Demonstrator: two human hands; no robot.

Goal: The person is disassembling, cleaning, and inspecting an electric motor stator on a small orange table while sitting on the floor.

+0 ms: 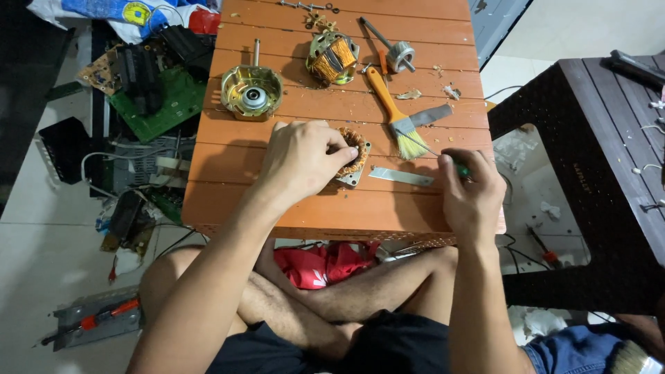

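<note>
Orange slatted plastic, a low table (291, 201), filled the middle of your view, with pale floor tiles around it. Your left hand (299, 161) lay curled over a small motor stator wound with copper wire on a square metal plate (355, 158), fingertips gripping its rim, near the table's middle. Your right hand (472, 194) was closed around a thin screwdriver with a green handle (458, 167), its fine shaft pointing left toward the stator. Between the two hands a flat grey metal strip (402, 176) lay on the table. Just beyond it rested a paintbrush with an orange handle and pale bristles (392, 111), beside a grey blade-like metal piece (431, 115). Farther off sat a larger stator with orange copper windings (333, 58), a brass-coloured round motor housing with an upright shaft (251, 91) to its left, and a grey rotor shaft with a round hub (396, 50) to its right. Left of the table, green circuit boards (170, 102) and black parts were heaped on the floor. A dark brown plastic table (596, 125) stood at the right.
</note>
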